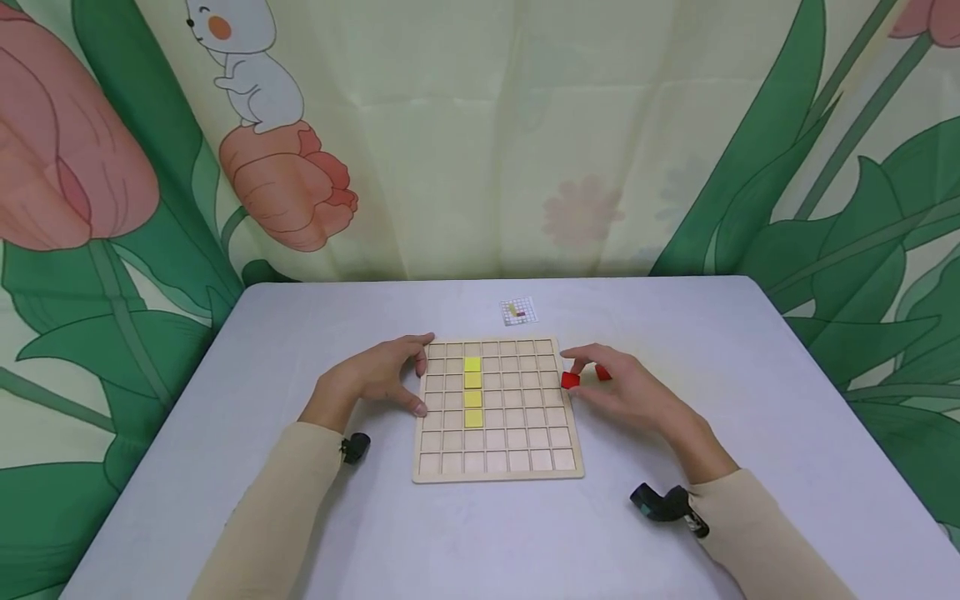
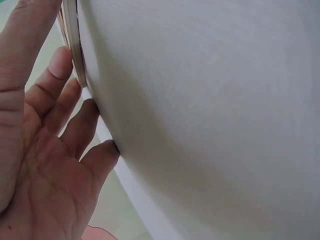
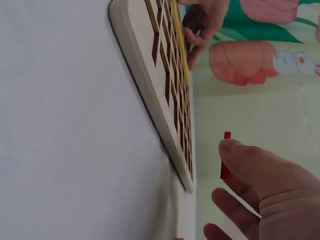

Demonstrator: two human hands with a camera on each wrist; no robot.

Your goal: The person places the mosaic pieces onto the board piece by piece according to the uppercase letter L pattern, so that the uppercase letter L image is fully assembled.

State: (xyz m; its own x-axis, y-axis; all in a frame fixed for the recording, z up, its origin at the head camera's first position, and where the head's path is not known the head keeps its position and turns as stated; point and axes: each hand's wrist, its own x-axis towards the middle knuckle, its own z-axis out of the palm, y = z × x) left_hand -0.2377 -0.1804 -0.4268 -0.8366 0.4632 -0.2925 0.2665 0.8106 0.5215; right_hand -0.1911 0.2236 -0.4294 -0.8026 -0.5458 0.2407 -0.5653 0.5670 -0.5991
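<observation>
Watching the head view, I see the right hand (image 1: pixel 633 390) pinching a red tile (image 1: pixel 571 380) just beside the wooden board's (image 1: pixel 498 478) right edge, while the left wrist shows the left hand (image 2: pixel 52 170) loosely spread, gripping nothing, and the right wrist shows the tile edge-on, so I'd favour a light, level pinch and a steadied board.

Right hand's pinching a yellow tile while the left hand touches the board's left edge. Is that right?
Not quite: the tile in the right hand is red, as the head view shows. The left hand does touch the left edge of the board.
</observation>
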